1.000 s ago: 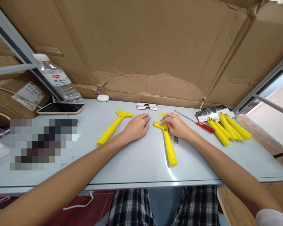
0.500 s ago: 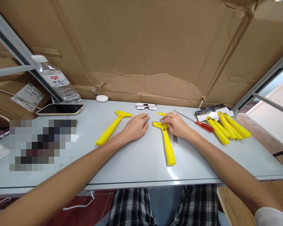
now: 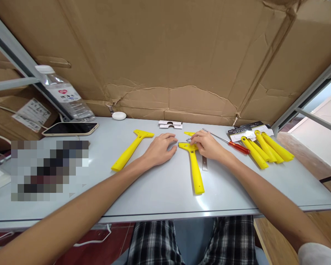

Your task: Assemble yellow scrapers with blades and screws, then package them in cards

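A yellow scraper handle [image 3: 196, 173] lies on the table, its wide head pointing away from me. Over the right end of that head is my right hand [image 3: 206, 144], thumb and fingers drawn together; what they hold, if anything, is too small to make out. Small metal screws [image 3: 188, 140] lie by the fingertips, and a yellow plate [image 3: 188, 133] is partly hidden behind them. A metal strip [image 3: 204, 164] sticks out from under the hand. My left hand [image 3: 160, 150] rests left of the head, fingers and thumb apart, holding nothing. Left of it is another yellow scraper [image 3: 131, 149].
A red-handled screwdriver [image 3: 238, 148] and several yellow scraper handles [image 3: 269, 149] on black packaging [image 3: 245, 129] lie right. White card pieces [image 3: 170, 124] sit at the back. A phone [image 3: 71, 128], white oval case [image 3: 118, 116] and bottle [image 3: 67, 95] stand left; cardboard [image 3: 168, 55] walls the back.
The thumb and fingers of my left hand have spread apart, and it has shifted slightly right. My right hand has moved slightly right over the scraper head, which has turned a little.
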A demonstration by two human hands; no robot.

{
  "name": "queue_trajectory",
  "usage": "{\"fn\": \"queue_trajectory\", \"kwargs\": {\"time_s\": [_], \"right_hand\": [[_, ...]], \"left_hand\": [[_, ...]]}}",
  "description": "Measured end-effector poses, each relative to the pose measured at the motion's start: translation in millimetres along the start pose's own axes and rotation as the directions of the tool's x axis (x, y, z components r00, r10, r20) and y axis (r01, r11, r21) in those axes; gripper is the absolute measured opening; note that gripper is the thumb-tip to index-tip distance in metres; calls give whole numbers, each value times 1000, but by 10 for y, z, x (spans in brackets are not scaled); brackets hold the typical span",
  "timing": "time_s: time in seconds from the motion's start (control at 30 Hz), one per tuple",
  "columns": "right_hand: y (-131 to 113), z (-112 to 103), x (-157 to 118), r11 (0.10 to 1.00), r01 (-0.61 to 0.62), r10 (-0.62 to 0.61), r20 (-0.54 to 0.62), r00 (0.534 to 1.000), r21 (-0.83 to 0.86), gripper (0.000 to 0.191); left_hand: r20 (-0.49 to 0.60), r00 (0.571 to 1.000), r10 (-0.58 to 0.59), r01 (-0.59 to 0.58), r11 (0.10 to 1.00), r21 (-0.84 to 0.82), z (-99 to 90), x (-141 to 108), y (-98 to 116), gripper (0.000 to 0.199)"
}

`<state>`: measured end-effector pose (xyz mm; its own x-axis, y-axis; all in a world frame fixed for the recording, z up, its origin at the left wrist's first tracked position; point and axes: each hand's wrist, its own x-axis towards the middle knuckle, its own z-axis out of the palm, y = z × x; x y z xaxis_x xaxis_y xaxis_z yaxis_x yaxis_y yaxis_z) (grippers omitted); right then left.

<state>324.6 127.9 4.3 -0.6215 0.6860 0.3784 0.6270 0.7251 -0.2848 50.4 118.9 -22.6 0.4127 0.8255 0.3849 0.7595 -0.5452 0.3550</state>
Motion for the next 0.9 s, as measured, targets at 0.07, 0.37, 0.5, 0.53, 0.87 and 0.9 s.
{"fn": "queue_trajectory", "kwargs": {"time_s": [0.07,0.37,0.5,0.53,0.87,0.9], "right_hand": [[13,-14,-3,1000,-7,7,-13,1000,-1,42],[15,-19,1,1000,-7,6,24,1000,18,41],[3,-18,-1,1000,-11,10,26,1000,23,40],[-1,-19,-2,1000,-11,10,30,999,25,40],[-23,-9,-5,1000,-11,10,52,999,25,43],[-24,-6,-7,1000,-9,8,51,999,24,43]], "left_hand": [[-18,1000,-7,6,1000,-23,0,-5,16,34],[3,999,43,-43,999,-34,-20,-13,44,31],[0,999,47,-47,998,-34,-24,-17,53,31],[1,999,48,-48,998,-36,-25,-18,55,32],[-8,998,62,-63,995,-78,-39,-26,89,31],[-7,998,62,-62,995,-78,-41,-26,91,31]]}}
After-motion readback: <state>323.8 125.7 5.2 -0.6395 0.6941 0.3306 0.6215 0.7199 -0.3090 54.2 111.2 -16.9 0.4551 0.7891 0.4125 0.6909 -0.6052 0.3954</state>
